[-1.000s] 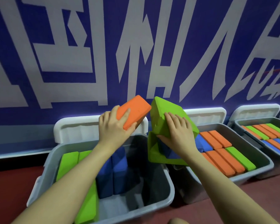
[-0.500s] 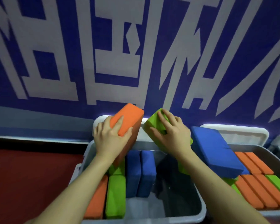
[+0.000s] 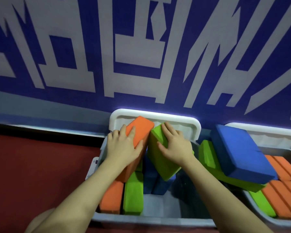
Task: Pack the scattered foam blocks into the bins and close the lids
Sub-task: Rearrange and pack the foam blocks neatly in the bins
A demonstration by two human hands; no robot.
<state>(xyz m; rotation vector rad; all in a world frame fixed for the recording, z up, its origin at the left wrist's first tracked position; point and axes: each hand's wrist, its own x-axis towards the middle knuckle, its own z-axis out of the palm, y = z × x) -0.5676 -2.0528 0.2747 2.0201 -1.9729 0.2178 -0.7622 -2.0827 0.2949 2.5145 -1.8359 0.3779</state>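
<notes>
Over the grey bin (image 3: 151,221), the left hand (image 3: 123,148) grips a tilted orange block (image 3: 139,132), fingers wrapped over its face. Just beside it, touching edge to edge, the right hand (image 3: 175,145) clamps a slanted green block (image 3: 160,158). Orange, green and blue blocks stand inside. A blue block (image 3: 238,152) lies across the right bin (image 3: 259,214), atop a green one.

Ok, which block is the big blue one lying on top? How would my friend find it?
Find the white lid standing against the blue wall, behind the grey bin under both hands. Look right of that bin. The blue block lies tilted on a green block, flat side up; the other blue ones stand inside the bin.
</notes>
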